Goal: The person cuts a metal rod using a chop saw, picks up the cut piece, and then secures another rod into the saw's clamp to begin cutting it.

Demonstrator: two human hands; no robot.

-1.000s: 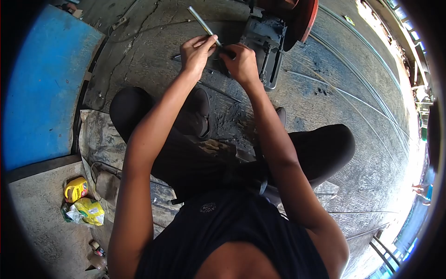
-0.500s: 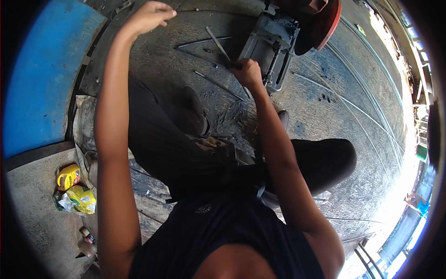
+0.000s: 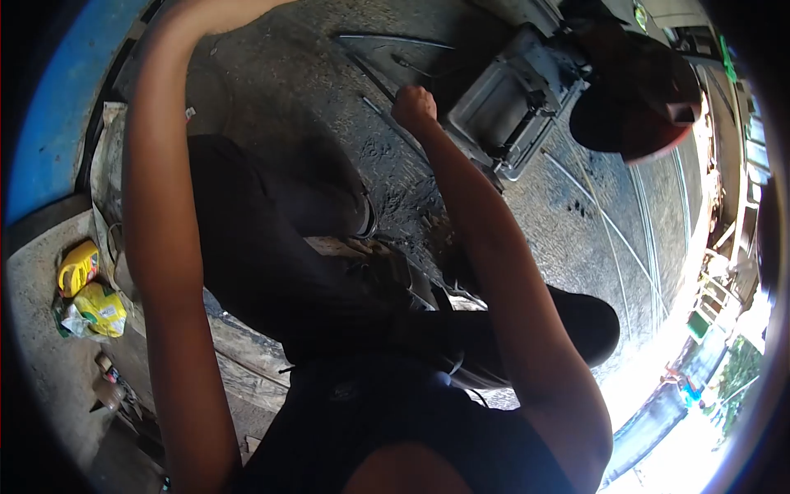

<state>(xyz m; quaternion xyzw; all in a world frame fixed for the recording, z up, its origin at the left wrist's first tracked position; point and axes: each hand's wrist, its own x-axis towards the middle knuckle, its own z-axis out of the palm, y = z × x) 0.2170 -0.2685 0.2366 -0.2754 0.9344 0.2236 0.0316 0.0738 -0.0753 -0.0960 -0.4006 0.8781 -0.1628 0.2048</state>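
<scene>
My right hand is closed in a fist over the floor, just left of the base of a cut-off saw. Whatever it may hold is hidden. Its knuckles are near a dark rod and a lighter metal rod, both lying on the floor. My left hand reaches to the top edge of the view, where its fingers are cut off. The saw's round red guard stands behind and to the right of its base.
Another metal rod lies farther back. Long thin rods stretch across the floor at right. A yellow jug and a yellow bag stand at left, below a blue panel.
The view has shifted, and the saw appears farther right. My left hand has gone up partly out of view. The thin rod seen in my right hand before no longer shows there.
</scene>
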